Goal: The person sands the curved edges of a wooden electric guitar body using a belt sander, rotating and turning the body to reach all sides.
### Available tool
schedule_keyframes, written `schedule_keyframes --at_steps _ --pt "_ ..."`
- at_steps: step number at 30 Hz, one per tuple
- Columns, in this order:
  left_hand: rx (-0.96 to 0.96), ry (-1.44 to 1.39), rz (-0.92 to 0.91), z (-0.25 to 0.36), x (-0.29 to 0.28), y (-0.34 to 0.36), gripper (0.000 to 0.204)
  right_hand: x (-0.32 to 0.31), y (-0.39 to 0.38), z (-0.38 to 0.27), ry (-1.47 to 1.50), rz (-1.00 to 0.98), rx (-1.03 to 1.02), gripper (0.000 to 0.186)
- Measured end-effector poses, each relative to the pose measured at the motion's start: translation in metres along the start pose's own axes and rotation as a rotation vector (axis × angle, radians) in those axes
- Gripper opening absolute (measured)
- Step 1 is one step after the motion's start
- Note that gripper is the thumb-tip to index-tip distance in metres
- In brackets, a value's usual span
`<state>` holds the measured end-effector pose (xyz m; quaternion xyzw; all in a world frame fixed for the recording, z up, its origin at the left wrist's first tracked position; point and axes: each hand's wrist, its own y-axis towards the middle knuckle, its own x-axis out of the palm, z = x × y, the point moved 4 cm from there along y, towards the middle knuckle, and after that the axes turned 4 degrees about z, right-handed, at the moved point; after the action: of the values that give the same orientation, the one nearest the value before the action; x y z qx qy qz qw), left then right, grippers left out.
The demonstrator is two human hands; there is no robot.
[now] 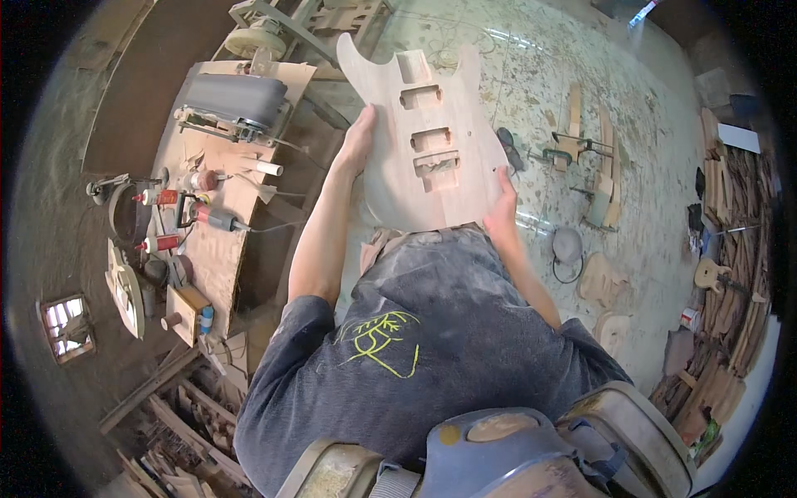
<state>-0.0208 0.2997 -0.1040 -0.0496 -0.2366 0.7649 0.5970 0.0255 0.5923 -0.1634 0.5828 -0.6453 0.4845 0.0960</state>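
An unfinished pale wooden guitar body [390, 195] with a double cutaway and several routed cavities is held up in front of my torso, its horns pointing away from me. My left hand [358, 137] grips its left edge at about mid-height, fingers hidden behind it. My right hand [502, 203] grips the lower right edge. Both forearms are bare, below dusty dark sleeves.
A workbench [217, 278] at left carries a belt sander [232, 100], a power tool [214, 217], glue bottles [158, 197] and scraps. Clamped wood [606, 166] and guitar-shaped pieces [599, 278] lie on the floor at right. Stacked boards [726, 344] line the right wall.
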Motion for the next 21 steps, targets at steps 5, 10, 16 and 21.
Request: schedule_keyframes --at_steps 5,10,16,21 --pt "-0.109 0.015 -0.029 -0.029 0.000 -0.033 0.056 -0.029 0.006 0.013 -0.022 0.056 0.040 0.064" --pt "-0.105 -0.426 -0.262 -0.034 0.002 -0.049 0.066 -0.023 0.007 0.008 -0.075 -0.046 0.001 0.066" --pt "0.064 -0.227 -0.418 0.019 0.033 -0.064 0.093 -0.018 0.029 -0.005 -0.228 0.051 0.168 0.062" --pt "0.431 -0.033 -0.348 0.069 0.058 -0.049 0.100 -0.003 0.027 0.008 -0.237 -0.115 0.268 0.059"
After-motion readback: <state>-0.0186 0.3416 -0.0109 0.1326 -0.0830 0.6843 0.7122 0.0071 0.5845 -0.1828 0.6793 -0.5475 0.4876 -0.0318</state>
